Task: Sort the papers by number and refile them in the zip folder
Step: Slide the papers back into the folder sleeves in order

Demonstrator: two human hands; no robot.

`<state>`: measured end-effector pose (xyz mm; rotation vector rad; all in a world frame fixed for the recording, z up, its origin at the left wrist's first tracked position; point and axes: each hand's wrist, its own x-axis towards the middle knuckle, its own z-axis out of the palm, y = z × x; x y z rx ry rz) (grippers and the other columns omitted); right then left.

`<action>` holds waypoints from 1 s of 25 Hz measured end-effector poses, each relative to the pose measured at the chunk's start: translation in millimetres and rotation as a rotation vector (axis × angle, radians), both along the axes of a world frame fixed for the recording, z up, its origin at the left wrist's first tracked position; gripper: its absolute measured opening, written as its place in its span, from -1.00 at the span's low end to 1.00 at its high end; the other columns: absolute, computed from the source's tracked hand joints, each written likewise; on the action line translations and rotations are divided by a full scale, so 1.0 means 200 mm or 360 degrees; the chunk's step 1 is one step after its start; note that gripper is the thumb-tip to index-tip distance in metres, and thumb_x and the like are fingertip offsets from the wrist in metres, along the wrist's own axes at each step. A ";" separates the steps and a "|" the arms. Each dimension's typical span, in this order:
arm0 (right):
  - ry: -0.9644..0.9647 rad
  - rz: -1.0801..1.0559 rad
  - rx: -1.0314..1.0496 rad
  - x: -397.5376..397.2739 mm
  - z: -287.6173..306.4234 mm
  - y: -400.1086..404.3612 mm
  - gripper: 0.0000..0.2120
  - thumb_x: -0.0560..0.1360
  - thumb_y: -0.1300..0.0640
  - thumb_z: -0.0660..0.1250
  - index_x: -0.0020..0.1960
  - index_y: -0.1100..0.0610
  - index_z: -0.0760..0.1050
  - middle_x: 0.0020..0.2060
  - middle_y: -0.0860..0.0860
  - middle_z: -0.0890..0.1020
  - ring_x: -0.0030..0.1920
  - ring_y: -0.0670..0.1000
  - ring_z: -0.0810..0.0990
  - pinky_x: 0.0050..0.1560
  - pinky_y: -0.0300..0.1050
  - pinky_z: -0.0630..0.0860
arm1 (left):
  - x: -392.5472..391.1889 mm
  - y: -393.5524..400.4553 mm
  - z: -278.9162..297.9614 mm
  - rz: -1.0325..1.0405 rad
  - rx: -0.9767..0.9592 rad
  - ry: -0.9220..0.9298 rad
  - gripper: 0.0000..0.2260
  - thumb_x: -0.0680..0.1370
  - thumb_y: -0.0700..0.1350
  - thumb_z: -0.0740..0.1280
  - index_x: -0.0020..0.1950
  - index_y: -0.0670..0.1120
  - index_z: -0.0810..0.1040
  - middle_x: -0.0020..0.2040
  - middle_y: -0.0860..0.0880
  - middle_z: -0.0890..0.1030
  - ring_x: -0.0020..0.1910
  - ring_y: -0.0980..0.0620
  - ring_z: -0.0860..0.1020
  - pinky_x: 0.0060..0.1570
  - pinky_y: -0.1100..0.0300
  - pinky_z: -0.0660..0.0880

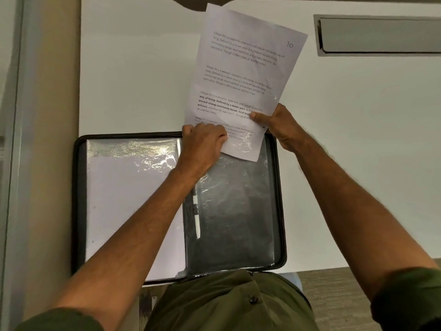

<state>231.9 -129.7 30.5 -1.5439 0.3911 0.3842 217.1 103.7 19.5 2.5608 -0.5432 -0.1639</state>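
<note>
Now both hands grip sheet [241, 75] bottom edge: left hand [202, 144], right hand [278, 126]; over open folder [78, 187].

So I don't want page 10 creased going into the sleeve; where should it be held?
Hold the page by its lower side edges, one hand from each side, as the left hand and right hand do: its bottom corner enters the sleeve.
</note>
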 end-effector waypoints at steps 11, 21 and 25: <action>0.0050 0.0372 -0.0157 0.04 -0.03 -0.05 -0.57 0.61 0.21 0.41 0.47 0.19 0.47 0.28 0.04 0.66 0.18 0.00 0.70 0.12 -0.12 0.66 | 0.11 0.30 0.00 0.0102 0.0426 0.0117 -0.87 0.55 0.02 0.31 -0.18 0.04 0.55 -0.07 0.07 0.46 0.09 -0.06 0.45 0.19 -0.07 0.17; 0.0200 0.0789 -0.0286 0.07 -0.03 -0.06 -0.53 0.58 0.19 0.45 0.47 0.14 0.47 0.30 0.04 0.65 0.25 0.08 0.67 0.24 0.02 0.65 | 0.20 0.29 -0.05 0.0736 -0.0585 0.0702 -0.74 0.62 -0.05 0.38 0.28 -0.10 0.52 0.03 0.01 0.64 -0.02 0.05 0.62 -0.01 0.19 0.56; 0.0247 0.0930 -0.0421 0.09 -0.02 -0.05 -0.55 0.55 0.17 0.50 0.42 0.12 0.52 0.26 0.03 0.68 0.23 0.08 0.68 0.27 0.08 0.63 | 0.24 0.29 -0.09 0.0880 -0.0734 0.0743 -0.91 0.60 -0.09 0.42 0.01 -0.11 0.62 -0.05 -0.06 0.69 -0.06 -0.04 0.66 0.11 -0.05 0.63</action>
